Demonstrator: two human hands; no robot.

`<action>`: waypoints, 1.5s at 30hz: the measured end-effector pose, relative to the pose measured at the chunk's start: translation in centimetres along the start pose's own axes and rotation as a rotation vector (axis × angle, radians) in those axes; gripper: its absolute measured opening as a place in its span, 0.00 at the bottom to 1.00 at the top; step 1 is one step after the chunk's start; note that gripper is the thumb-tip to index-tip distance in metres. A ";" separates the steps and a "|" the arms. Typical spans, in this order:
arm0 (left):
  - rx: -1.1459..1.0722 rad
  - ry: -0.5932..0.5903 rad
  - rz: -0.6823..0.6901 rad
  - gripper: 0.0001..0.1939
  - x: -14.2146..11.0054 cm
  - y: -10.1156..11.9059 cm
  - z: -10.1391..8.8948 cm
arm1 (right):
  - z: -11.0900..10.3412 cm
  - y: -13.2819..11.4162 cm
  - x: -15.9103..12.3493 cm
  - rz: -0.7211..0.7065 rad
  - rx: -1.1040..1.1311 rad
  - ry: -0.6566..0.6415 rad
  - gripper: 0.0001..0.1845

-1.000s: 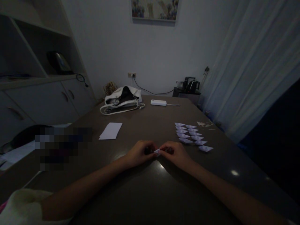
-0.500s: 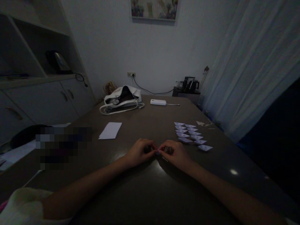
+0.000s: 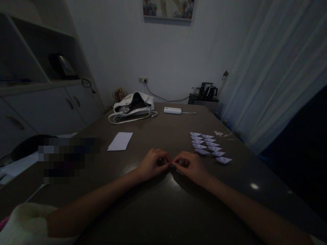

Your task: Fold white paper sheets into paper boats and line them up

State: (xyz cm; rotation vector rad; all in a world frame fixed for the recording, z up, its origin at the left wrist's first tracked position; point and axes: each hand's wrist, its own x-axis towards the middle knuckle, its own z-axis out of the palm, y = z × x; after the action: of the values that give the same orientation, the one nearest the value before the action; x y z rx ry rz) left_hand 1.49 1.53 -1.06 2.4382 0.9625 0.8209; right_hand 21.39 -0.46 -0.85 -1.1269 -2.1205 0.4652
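Note:
Above the table's near middle, my left hand [image 3: 152, 164] and my right hand [image 3: 193, 167] meet, thumb and fingertips pinched together. Between them is a small folded paper [image 3: 172, 165], mostly hidden by the fingers, so its shape is hard to make out. To the right of my right hand stand several small white paper boats [image 3: 214, 148] in two slanting rows. A stack of white paper sheets [image 3: 120, 141] lies flat beyond my left hand.
On the brown table [image 3: 158, 211], a white bag [image 3: 134, 105] and a white power bank [image 3: 172, 110] with a short cable lie at the far end. Paper scraps [image 3: 221, 134] are near the right edge. A blurred patch [image 3: 66, 158] covers things at left.
Both hands stay pinched in nearly the same place, with only a slight shift at the fingertips. The whole view has tilted a little; the boats and sheets have not moved.

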 end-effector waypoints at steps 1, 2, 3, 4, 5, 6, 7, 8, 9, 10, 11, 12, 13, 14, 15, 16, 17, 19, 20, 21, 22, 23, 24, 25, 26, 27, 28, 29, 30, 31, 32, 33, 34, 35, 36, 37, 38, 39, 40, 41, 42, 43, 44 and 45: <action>-0.001 -0.002 -0.002 0.04 0.0 0.0 0.0 | 0.0 0.0 0.0 0.002 0.000 0.001 0.02; -0.002 -0.005 -0.003 0.04 0.0 0.0 -0.1 | 0.1 0.1 0.0 0.003 0.001 0.003 0.02; -0.003 -0.007 -0.003 0.04 0.0 0.0 -0.1 | 0.1 0.1 0.0 0.001 0.002 0.008 0.02; -0.002 -0.007 -0.004 0.04 0.0 0.1 -0.2 | 0.1 0.1 0.0 -0.001 0.006 0.012 0.02; -0.002 -0.007 -0.004 0.04 0.1 0.1 -0.2 | 0.1 0.2 0.0 -0.002 0.011 0.013 0.02; -0.002 -0.008 -0.004 0.04 0.1 0.1 -0.3 | 0.1 0.2 0.0 0.001 0.015 0.014 0.02; -0.003 -0.009 -0.004 0.05 0.1 0.1 -0.3 | 0.1 0.1 0.0 0.006 0.018 0.014 0.02; -0.004 -0.009 -0.005 0.05 0.1 0.1 -0.3 | 0.0 0.1 0.0 0.014 0.021 0.013 0.02; -0.005 -0.007 -0.006 0.05 0.1 0.1 -0.3 | 0.0 0.1 0.0 0.022 0.024 0.013 0.02; -0.004 -0.004 -0.007 0.05 0.1 0.1 -0.4 | 0.0 0.1 0.1 0.030 0.028 0.014 0.02; -0.005 -0.004 -0.009 0.05 0.1 0.1 -0.4 | 0.0 0.1 0.1 0.034 0.033 0.017 0.02; -0.004 -0.003 -0.013 0.05 0.1 0.2 -0.4 | 0.1 0.1 0.1 0.035 0.038 0.022 0.02; -0.002 -0.001 -0.018 0.05 0.1 0.2 -0.4 | 0.1 0.2 0.2 0.033 0.043 0.027 0.02; -0.004 0.001 -0.023 0.05 0.1 0.2 -0.5 | 0.1 0.3 0.2 0.031 0.047 0.034 0.02; -0.007 0.003 -0.027 0.05 0.2 0.2 -0.5 | 0.2 0.4 0.2 0.027 0.050 0.040 0.02; -0.014 0.008 -0.029 0.05 0.2 0.3 -0.5 | 0.2 0.6 0.2 0.023 0.055 0.046 0.02; -0.024 0.013 -0.028 0.05 0.2 0.3 -0.6 | 0.2 0.7 0.2 0.018 0.060 0.048 0.02; -0.047 0.022 -0.026 0.06 0.2 0.3 -0.6 | 0.3 0.9 0.2 0.012 0.072 0.049 0.02; -0.059 0.025 -0.027 0.06 0.2 0.2 -0.7 | 0.2 0.9 0.2 0.012 0.077 0.050 0.02; -0.072 0.029 -0.030 0.06 0.3 0.2 -0.7 | 0.2 0.9 0.2 0.013 0.080 0.051 0.02; -0.087 0.034 -0.037 0.06 0.3 0.2 -0.7 | 0.2 0.9 0.2 0.016 0.084 0.053 0.01; -0.105 0.039 -0.048 0.06 0.3 0.2 -0.7 | 0.2 0.8 0.2 0.021 0.089 0.057 0.02; -0.128 0.044 -0.062 0.06 0.3 0.1 -0.7 | 0.2 0.8 0.2 0.027 0.094 0.064 0.02; -0.154 0.048 -0.079 0.06 0.4 0.1 -0.7 | 0.2 0.8 0.3 0.034 0.100 0.070 0.02; -0.182 0.051 -0.098 0.07 0.4 0.0 -0.7 | 0.1 0.7 0.3 0.041 0.107 0.079 0.02; -0.211 0.054 -0.119 0.07 0.4 0.0 -0.7 | 0.1 0.7 0.3 0.049 0.113 0.089 0.02; -0.240 0.057 -0.140 0.08 0.4 0.0 -0.7 | 0.1 0.7 0.3 0.055 0.120 0.101 0.02; -0.266 0.059 -0.158 0.08 0.4 0.0 -0.7 | 0.2 0.7 0.4 0.060 0.130 0.113 0.03; -0.289 0.064 -0.175 0.09 0.5 0.0 -0.7 | 0.2 0.8 0.4 0.066 0.141 0.123 0.03; -0.309 0.069 -0.189 0.09 0.5 0.0 -0.7 | 0.2 0.8 0.4 0.074 0.152 0.129 0.03; -0.326 0.074 -0.201 0.09 0.5 0.0 -0.7 | 0.2 0.8 0.4 0.083 0.163 0.131 0.03; -0.342 0.080 -0.209 0.09 0.5 0.0 -0.7 | 0.2 0.8 0.3 0.093 0.174 0.131 0.03; -0.358 0.086 -0.213 0.09 0.5 0.0 -0.7 | 0.2 0.8 0.3 0.102 0.185 0.128 0.03; -0.372 0.092 -0.215 0.09 0.5 -0.1 -0.7 | 0.2 0.8 0.3 0.111 0.197 0.126 0.03; -0.383 0.099 -0.218 0.09 0.5 -0.2 -0.7 | 0.1 0.8 0.3 0.117 0.211 0.127 0.03; -0.393 0.107 -0.222 0.10 0.5 -0.2 -0.7 | 0.1 0.8 0.3 0.122 0.227 0.130 0.03; -0.403 0.116 -0.228 0.10 0.5 -0.3 -0.6 | 0.1 0.8 0.3 0.128 0.243 0.133 0.03; -0.416 0.126 -0.236 0.10 0.5 -0.4 -0.6 | 0.2 0.9 0.3 0.135 0.259 0.136 0.03; -0.434 0.137 -0.244 0.10 0.5 -0.5 -0.5 | 0.2 0.9 0.3 0.141 0.276 0.137 0.04; -0.459 0.148 -0.254 0.10 0.6 -0.5 -0.5 | 0.2 1.0 0.3 0.148 0.292 0.141 0.04; -0.489 0.159 -0.264 0.11 0.6 -0.6 -0.4 | 0.2 1.0 0.3 0.154 0.312 0.145 0.04; -0.522 0.172 -0.275 0.11 0.6 -0.7 -0.4 | 0.2 1.1 0.3 0.163 0.337 0.151 0.05; -0.557 0.184 -0.288 0.11 0.6 -0.8 -0.3 | 0.2 1.1 0.3 0.173 0.364 0.158 0.05; -0.593 0.197 -0.301 0.11 0.6 -0.9 -0.3 | 0.2 1.1 0.4 0.184 0.390 0.166 0.05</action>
State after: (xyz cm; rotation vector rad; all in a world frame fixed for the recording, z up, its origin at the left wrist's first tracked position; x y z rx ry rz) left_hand 1.25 2.62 -1.04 1.6898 0.9532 1.0661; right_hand 21.73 0.48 -1.53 -1.0915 -1.6971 0.8031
